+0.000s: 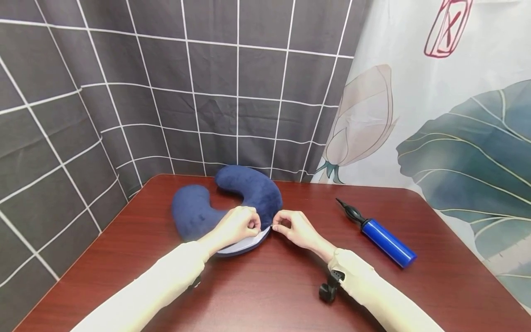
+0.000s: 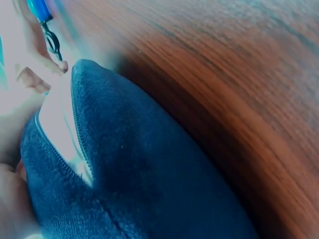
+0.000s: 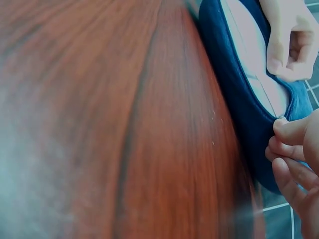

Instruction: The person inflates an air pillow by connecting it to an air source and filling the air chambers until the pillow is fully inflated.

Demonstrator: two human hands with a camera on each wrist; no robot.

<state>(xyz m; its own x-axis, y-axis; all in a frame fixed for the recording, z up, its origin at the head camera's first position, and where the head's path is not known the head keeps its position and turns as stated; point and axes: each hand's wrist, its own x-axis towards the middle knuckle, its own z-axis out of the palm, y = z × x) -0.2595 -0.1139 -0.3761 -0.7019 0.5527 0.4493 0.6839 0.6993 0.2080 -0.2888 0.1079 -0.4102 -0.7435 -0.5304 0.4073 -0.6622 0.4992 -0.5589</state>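
Note:
A dark blue U-shaped neck pillow [image 1: 191, 210] lies on the table, with the zipper in its plush cover unzipped along the near side. Through the gap shows a white inner lining [image 2: 61, 117], bordered by zipper teeth. At the right end of that opening, my right hand [image 1: 297, 227] pinches the small zipper pull [image 3: 280, 118] between thumb and forefinger. My left hand [image 1: 236, 223] lies over the pillow's near side, fingers curled and seeming to grip the cover's upper edge; its fingertips are partly hidden. The right wrist view places its thumb close beside the white lining.
A blue hand pump [image 1: 387, 243] with a black nozzle lies to the right on the reddish-brown wooden table [image 1: 265, 295]. Behind stands a dark gridded curtain [image 1: 215, 69], and a white one with a floral print [image 1: 361, 120] hangs at right.

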